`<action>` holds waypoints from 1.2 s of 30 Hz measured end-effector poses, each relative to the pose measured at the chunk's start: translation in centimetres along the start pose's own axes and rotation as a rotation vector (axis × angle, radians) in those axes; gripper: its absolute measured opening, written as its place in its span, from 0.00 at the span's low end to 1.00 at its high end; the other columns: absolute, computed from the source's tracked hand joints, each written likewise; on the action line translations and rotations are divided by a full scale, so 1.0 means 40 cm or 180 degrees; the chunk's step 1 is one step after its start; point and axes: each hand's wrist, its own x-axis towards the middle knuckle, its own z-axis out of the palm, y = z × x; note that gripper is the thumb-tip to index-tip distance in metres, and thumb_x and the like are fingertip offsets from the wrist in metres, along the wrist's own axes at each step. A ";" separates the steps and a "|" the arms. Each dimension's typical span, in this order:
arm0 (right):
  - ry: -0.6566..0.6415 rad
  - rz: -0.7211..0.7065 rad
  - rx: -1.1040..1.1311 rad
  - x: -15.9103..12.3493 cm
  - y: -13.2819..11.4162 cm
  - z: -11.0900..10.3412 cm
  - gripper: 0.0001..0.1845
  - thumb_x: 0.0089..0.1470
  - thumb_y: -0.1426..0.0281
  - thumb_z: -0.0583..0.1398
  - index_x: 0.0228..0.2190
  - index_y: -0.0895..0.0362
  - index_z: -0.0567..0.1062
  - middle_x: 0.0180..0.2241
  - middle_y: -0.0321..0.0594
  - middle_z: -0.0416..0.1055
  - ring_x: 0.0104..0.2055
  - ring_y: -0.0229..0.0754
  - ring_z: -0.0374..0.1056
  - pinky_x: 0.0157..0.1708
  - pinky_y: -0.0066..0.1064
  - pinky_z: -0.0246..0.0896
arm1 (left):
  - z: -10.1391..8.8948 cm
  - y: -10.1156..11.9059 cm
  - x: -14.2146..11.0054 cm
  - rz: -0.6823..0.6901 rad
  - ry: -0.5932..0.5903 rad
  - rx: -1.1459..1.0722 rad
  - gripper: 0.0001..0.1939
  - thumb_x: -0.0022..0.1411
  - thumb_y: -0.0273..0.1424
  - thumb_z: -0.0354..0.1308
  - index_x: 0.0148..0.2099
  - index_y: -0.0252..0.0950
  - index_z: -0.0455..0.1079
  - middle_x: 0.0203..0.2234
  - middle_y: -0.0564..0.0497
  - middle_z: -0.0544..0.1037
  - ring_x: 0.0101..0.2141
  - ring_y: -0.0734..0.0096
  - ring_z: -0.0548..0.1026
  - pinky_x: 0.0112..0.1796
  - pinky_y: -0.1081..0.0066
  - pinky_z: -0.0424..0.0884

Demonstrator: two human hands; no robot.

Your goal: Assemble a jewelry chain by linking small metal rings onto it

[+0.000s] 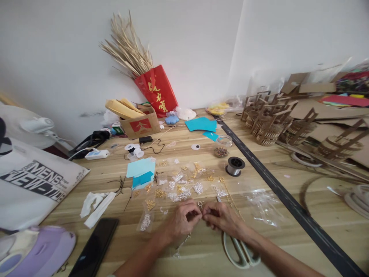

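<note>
My left hand [187, 218] and my right hand [221, 220] meet at the fingertips near the table's front, each closed in a pinch. A thin chain [183, 242] trails out below my left hand, which seems to grip it; the rest is hidden by the fingers. What my right fingertips pinch is too small to make out. Just beyond the fingertips shows a small gold ring [200, 204]. Scissors [238, 250] with pale handles lie partly under my right hand and wrist. A longer gold chain [230, 196] stretches beyond that hand.
Small bags of silver and gold findings [184, 192] spread beyond my hands. Right of them are a wire spool [235, 166], clear plastic bags [263, 206] and a dark strip [268, 181]. A phone [95, 246] lies at left. Small bamboo baskets [268, 130] stand back right.
</note>
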 end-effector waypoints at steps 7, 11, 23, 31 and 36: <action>-0.0040 -0.0123 -0.0050 -0.004 -0.005 0.001 0.03 0.49 0.73 0.56 0.25 0.56 0.67 0.20 0.29 0.61 0.21 0.33 0.59 0.21 0.22 0.55 | -0.036 0.006 0.015 -0.0129 0.0346 -0.0084 0.08 0.59 0.26 0.55 0.27 0.34 0.69 0.23 0.51 0.73 0.26 0.72 0.70 0.30 0.73 0.66; -0.0055 -0.0312 -0.0070 -0.006 -0.003 0.000 0.04 0.51 0.74 0.55 0.25 0.56 0.66 0.20 0.29 0.60 0.21 0.33 0.57 0.21 0.22 0.52 | -0.086 0.012 0.034 -0.0443 0.0670 0.0029 0.08 0.60 0.29 0.55 0.28 0.35 0.70 0.24 0.52 0.74 0.27 0.72 0.71 0.31 0.73 0.67; 0.0223 -0.0780 -0.0759 -0.007 -0.003 0.001 0.07 0.52 0.76 0.54 0.26 0.57 0.69 0.25 0.33 0.66 0.28 0.37 0.62 0.28 0.25 0.54 | -0.123 -0.056 0.039 -0.0411 0.0134 0.1276 0.06 0.57 0.21 0.58 0.30 0.35 0.73 0.28 0.50 0.78 0.34 0.65 0.74 0.38 0.68 0.69; 0.0268 -0.0725 -0.0728 -0.007 -0.004 0.003 0.06 0.53 0.76 0.54 0.26 0.57 0.70 0.25 0.33 0.67 0.28 0.37 0.62 0.28 0.25 0.54 | -0.107 -0.054 0.032 -0.0315 -0.0404 0.1831 0.06 0.63 0.24 0.57 0.32 0.36 0.73 0.32 0.50 0.76 0.38 0.64 0.72 0.43 0.65 0.66; 0.0289 -0.0721 -0.0684 -0.005 -0.004 0.001 0.06 0.53 0.75 0.54 0.26 0.57 0.68 0.24 0.33 0.65 0.28 0.37 0.61 0.28 0.25 0.53 | -0.102 -0.060 0.029 -0.0268 -0.0382 0.1869 0.09 0.64 0.23 0.55 0.32 0.36 0.72 0.31 0.51 0.75 0.37 0.64 0.71 0.41 0.66 0.66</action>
